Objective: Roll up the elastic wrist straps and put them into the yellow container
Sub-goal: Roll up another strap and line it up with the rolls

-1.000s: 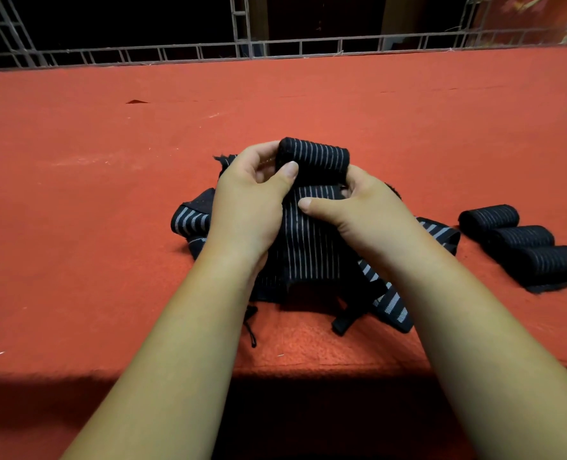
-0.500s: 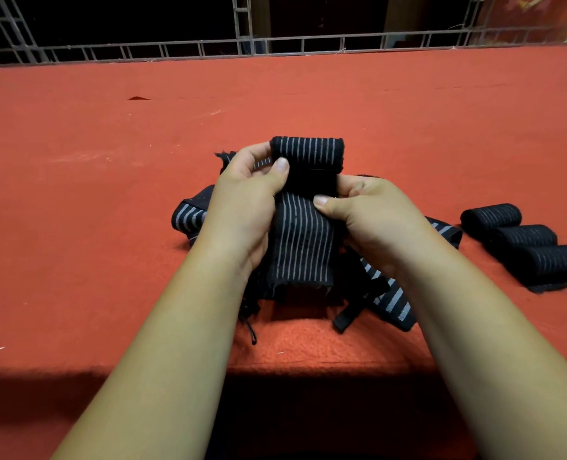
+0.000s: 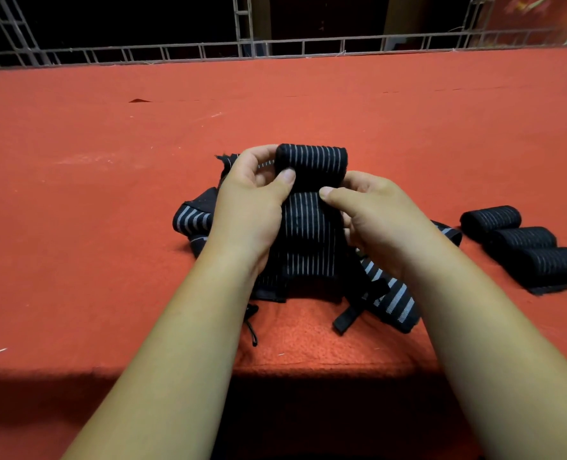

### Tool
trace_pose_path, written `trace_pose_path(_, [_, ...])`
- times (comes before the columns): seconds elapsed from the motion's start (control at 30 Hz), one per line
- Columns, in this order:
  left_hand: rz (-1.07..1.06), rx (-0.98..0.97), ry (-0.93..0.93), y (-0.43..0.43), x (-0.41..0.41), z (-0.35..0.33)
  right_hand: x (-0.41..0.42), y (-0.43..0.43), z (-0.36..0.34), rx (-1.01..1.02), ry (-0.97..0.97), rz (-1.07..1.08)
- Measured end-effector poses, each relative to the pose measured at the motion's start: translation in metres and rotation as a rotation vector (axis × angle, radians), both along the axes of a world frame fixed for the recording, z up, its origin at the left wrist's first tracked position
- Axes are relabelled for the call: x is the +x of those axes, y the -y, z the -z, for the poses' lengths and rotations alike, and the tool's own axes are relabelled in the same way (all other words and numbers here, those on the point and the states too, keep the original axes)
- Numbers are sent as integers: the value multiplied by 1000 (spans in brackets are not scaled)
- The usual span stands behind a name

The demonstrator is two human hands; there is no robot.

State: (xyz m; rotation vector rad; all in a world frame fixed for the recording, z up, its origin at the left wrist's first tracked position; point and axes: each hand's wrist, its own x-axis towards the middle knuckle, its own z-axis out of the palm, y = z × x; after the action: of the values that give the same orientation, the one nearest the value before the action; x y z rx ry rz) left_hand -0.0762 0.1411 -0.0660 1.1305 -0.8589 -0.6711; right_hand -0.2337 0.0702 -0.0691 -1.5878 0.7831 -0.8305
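Three rolled straps (image 3: 523, 239) lie side by side on the red worktop (image 3: 109, 194), touching each other, off to the right. One more strap (image 3: 310, 162) is half rolled and held up in the middle, with its flat striped end hanging down. Under it sits a pile of loose straps (image 3: 192, 219); I cannot tell how many.

Two hands are at work. The left hand (image 3: 249, 207) curls round the left end of the roll, thumb pressed on its front. The right hand (image 3: 375, 210) has the same kind of grip on the right end, thumb tip just below the roll.

The pile lies close to the near edge of the worktop. The worktop runs on far to the left and back to a metal rail (image 3: 176, 51).
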Motion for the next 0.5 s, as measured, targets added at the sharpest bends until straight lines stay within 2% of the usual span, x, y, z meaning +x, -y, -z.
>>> trace_pose_path(0.13, [19,-6,25,-3,-4,0,1,-1,-4,11,89,69])
trace_pose_path(0.33, [91,-43,88,-6,-7,-3,6,-5,-6,7,25,163])
trace_pose_path(0.5, [103,-58,163,-9,-11,-7,9,-8,-9,178,228,185])
